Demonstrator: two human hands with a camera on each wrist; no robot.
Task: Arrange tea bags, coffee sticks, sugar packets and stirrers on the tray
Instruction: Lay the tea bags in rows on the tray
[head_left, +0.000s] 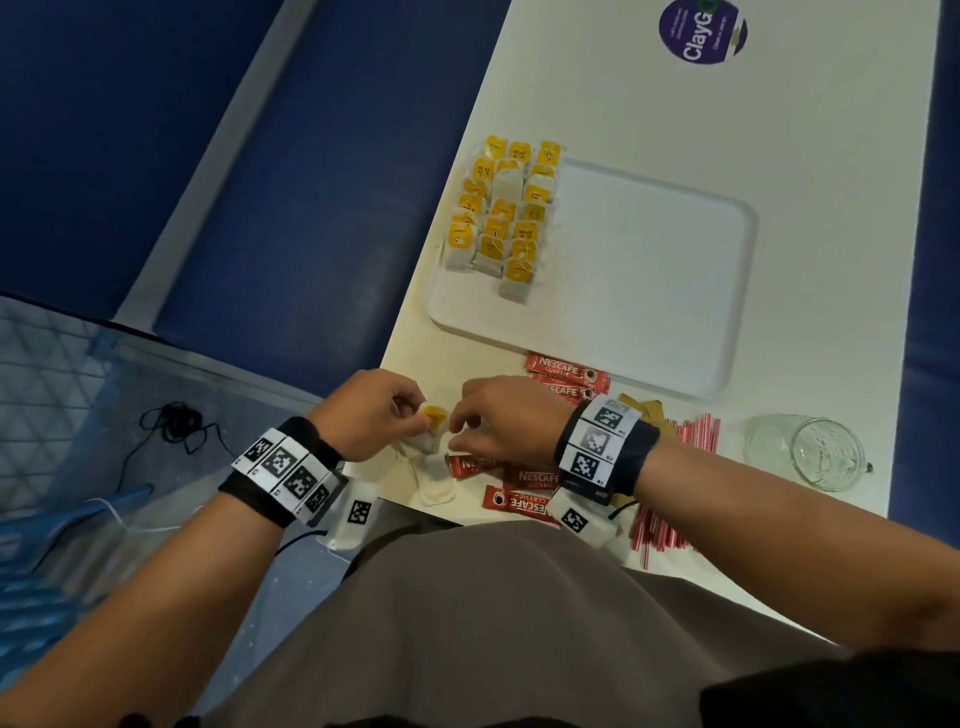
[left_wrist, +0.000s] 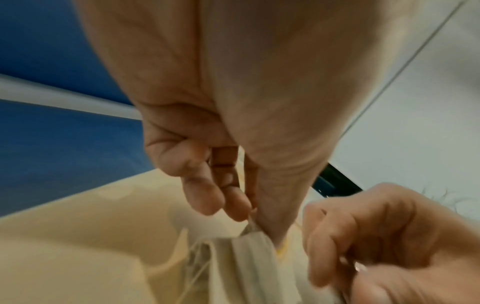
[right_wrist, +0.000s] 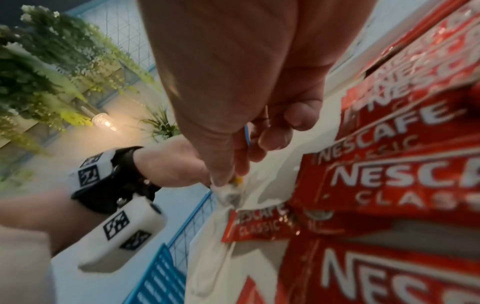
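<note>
Both hands work at the near edge of the white desk (head_left: 649, 114), pinching one white paper tea bag with a yellow tag (head_left: 432, 419) between them: the left hand (head_left: 371, 413) has its thumb and fingertips closed on the bag's top from the left, and the right hand (head_left: 506, 418) nips it from the right with curled fingers. The bag hangs just above the desk, over another loose white tea bag (head_left: 435, 488) lying flat. Red Nescafe coffee sticks (head_left: 524, 501) lie scattered just beside and under the right wrist. Further out, a white rounded rectangular plastic tray (head_left: 654, 270) carries rows of yellow-tagged tea bags (head_left: 501, 210) along its left side. Red-and-white striped stirrers (head_left: 693, 428) lie right of the hands, with brown sugar packets (head_left: 647, 410) beside them, and a clear glass jar (head_left: 818, 454) lies on its side further right.
</note>
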